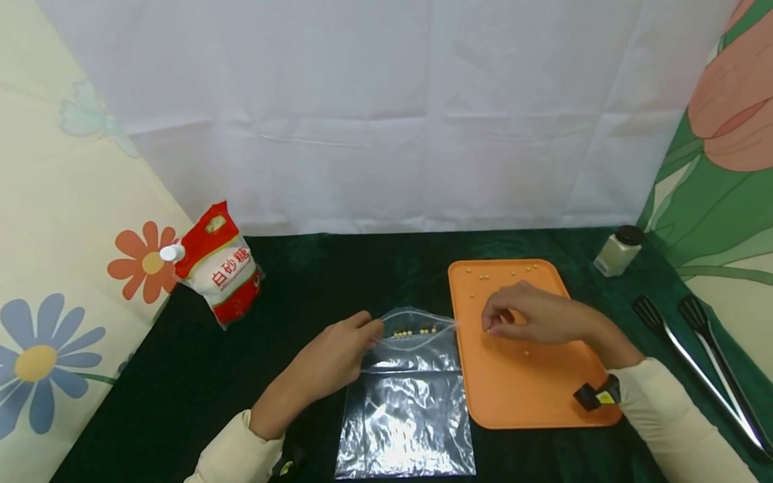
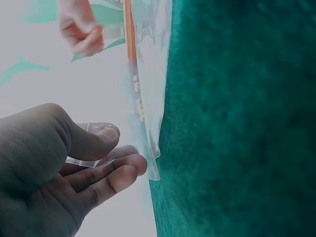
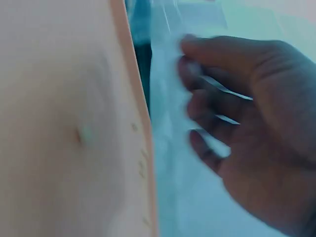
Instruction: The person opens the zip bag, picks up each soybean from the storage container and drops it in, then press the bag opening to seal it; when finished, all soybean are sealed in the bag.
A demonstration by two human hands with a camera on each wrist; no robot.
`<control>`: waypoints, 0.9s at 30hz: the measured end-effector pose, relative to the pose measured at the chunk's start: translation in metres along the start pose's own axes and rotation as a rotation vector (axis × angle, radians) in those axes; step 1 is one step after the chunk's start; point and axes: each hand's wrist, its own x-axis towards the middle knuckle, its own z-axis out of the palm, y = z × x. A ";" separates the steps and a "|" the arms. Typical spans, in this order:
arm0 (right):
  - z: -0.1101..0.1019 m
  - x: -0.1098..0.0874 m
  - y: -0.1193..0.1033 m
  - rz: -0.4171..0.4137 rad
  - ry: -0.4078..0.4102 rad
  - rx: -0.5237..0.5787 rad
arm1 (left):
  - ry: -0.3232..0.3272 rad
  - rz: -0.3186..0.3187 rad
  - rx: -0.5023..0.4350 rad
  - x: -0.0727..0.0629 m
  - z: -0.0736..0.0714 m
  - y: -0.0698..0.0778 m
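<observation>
Fingers of the right hand (image 1: 534, 314) were half curled over the orange tray (image 1: 531, 396), honestly couldn't tell if holding anything, and the clear bag (image 1: 410, 416) lay lengthwise just left, lip pinched in the left hand (image 1: 341, 347).

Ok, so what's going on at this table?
A person's left hand pinches a clear zip bag by its open mouth, with some small pale pieces inside. The right hand is over the orange tray, where a few more loose pieces lie scattered. Whether that hand holds one, I can't tell.
</observation>
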 end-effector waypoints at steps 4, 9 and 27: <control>0.009 0.014 -0.006 -0.085 0.119 0.180 | -0.005 -0.004 -0.003 0.000 0.000 0.000; 0.021 0.027 -0.016 -0.074 0.212 0.294 | -0.008 -0.007 -0.003 -0.001 0.000 -0.001; 0.023 0.033 -0.030 -0.003 0.317 0.201 | -0.008 0.004 -0.003 0.001 -0.001 0.001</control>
